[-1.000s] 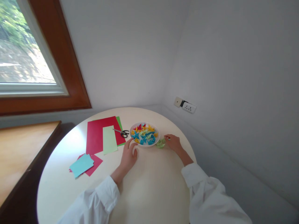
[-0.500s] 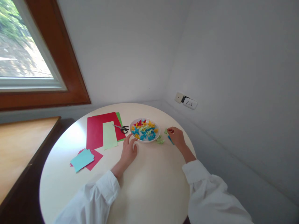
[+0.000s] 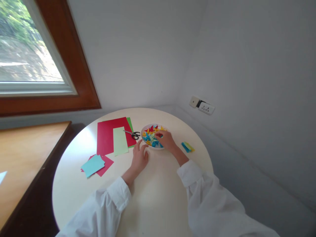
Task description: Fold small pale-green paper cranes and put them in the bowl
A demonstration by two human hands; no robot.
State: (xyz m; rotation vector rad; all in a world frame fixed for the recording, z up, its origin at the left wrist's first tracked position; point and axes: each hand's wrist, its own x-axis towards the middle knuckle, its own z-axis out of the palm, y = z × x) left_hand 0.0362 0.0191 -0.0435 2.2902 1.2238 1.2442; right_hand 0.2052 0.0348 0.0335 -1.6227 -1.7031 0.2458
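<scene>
A white bowl [image 3: 144, 130] full of small folded paper pieces in red, yellow, blue and green sits near the middle of the round cream table [image 3: 158, 191]. My right hand [image 3: 167, 140] reaches into the bowl from the right, fingers curled over the pieces with something red at the fingertips. My left hand [image 3: 139, 157] rests on the table just left of the bowl, fingers loosely bent and touching the rim area, holding nothing. A small blue and yellow-green paper piece [image 3: 187, 146] lies on the table to the right of the bowl.
Black-handled scissors [image 3: 133, 134] lie left of the bowl on a red sheet [image 3: 106, 136], with a pale green strip [image 3: 120, 141] on top. Light blue cards [image 3: 93, 165] lie over red paper further left. A wooden sill and window stand left, a wall socket [image 3: 206, 107] right.
My right hand has moved left from the table beside the bowl into the bowl. The green folded pieces beside the bowl are gone from view; a blue and yellow-green piece lies there.
</scene>
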